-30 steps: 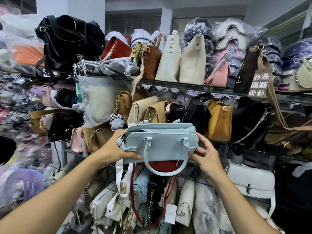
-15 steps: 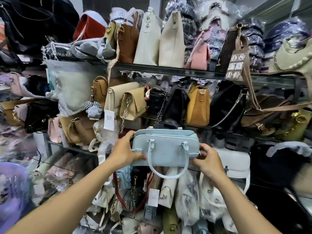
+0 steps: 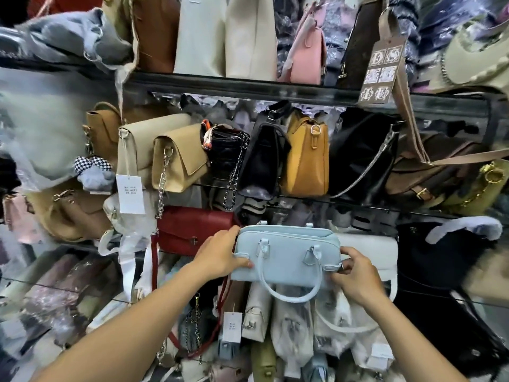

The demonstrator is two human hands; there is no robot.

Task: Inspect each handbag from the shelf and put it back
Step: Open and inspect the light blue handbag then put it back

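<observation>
**Blue handbag brought in closer to its gap on the shelf**

Since a second ago I have carried the light blue handbag forward and to the right, so the red bag it was covering now shows beside it.

My left hand clasps the bag's left end, thumb pressed flat on the front face and fingers wrapped round behind. My right hand curls round the right end, fingertips pinching at the small strap tab there. I hold it by both ends because that keeps the bag level and upright, and lets me steer it square into a narrow slot.

The bag is upright with its zip uppermost, at the front edge of the lower glass shelf. It sits between the red bag, just beside its left end, and a white bag behind its right end. I cannot tell whether its base rests on the shelf yet or whether I am carrying its weight. Its front handle droops over the shelf edge, in front of the plastic-wrapped bags hanging below.

I judge the looking-over done for this one and the putting back under way. What remains is to push it back between its neighbours without snagging that loose handle or knocking the red bag sideways.
</observation>
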